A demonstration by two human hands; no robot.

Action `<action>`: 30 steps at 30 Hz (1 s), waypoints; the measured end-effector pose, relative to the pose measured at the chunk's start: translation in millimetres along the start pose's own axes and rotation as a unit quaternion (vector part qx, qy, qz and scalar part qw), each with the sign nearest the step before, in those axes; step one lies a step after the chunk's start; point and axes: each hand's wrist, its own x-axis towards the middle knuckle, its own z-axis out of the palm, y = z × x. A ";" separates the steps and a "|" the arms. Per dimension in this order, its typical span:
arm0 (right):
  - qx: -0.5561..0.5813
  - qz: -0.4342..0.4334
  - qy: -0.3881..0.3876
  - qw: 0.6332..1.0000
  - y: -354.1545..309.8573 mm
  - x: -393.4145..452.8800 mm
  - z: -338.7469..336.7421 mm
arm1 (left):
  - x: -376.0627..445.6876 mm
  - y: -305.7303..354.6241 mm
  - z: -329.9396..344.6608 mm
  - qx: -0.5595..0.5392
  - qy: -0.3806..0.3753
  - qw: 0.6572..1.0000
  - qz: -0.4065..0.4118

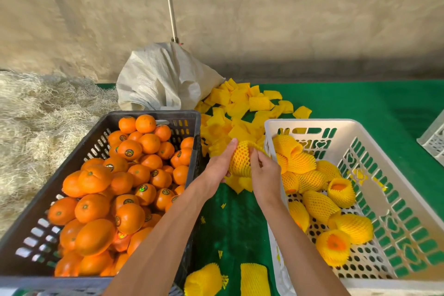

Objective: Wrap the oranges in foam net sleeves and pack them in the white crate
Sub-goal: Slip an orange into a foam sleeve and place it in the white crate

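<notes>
Between the two crates, my left hand (219,162) and my right hand (263,169) hold one orange in a yellow foam net sleeve (240,161). The left hand cups its left side; the right hand's fingers pinch the sleeve at its right edge. A dark crate (192,127) on the left is heaped with several bare oranges (129,170). The white crate (312,125) on the right holds several sleeved oranges (319,202). A pile of flat yellow sleeves (240,103) lies behind my hands.
A green cloth (348,103) covers the table. A white woven sack (163,79) stands behind the dark crate, straw (40,113) lies at the left. Two loose sleeves (254,279) lie at the near edge. Another white crate's corner (434,139) shows far right.
</notes>
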 end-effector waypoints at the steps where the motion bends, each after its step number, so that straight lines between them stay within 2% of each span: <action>1: -0.036 -0.045 0.015 0.998 -0.8 -0.7 -1.1 | 0.3 -0.5 0.3 0.005 -0.002 1.000 -0.001; 4: -0.121 -0.126 0.072 0.982 -0.8 2.2 -6.8 | 0.8 1.9 -3.5 -0.007 0.032 0.999 -0.031; 7: -0.103 -0.108 0.081 0.985 -0.2 6.3 -13.9 | 0.2 3.4 -9.0 -0.049 0.041 0.997 -0.047; 9: -0.043 -0.053 0.004 0.998 -2.9 5.3 -16.6 | -1.5 1.9 -9.4 -0.018 0.038 0.998 -0.045; 12: -0.009 -0.006 -0.159 0.987 -2.9 -0.9 -14.9 | -4.9 -0.4 -7.6 0.019 0.030 0.999 -0.030; 14: -0.023 -0.010 -0.182 0.983 0.7 -2.9 -14.8 | -7.5 -0.3 -9.9 0.026 0.006 1.000 -0.014; 17: -0.042 -0.022 -0.138 0.989 -0.8 -2.2 -19.0 | -8.5 -1.5 -10.7 0.019 -0.048 0.998 0.021; 19: -0.087 -0.058 -0.053 0.993 -5.3 -1.3 -22.3 | -7.3 -2.8 -7.6 -0.038 -0.064 0.996 0.055; 22: -0.141 -0.083 0.126 0.979 -6.1 6.7 -34.0 | -6.6 -0.9 -6.8 -0.107 -0.005 0.988 0.113; 24: -0.162 -0.055 0.189 0.967 -0.3 15.1 -49.8 | -6.2 0.8 -9.9 -0.120 0.028 0.984 0.132; 28: -0.251 0.022 0.187 0.950 14.1 24.3 -69.5 | -7.8 0.9 -10.6 -0.113 0.052 0.981 0.146; 30: -0.298 0.015 0.162 0.941 15.8 23.4 -66.1 | -10.1 2.4 -11.5 -0.095 0.070 0.972 0.203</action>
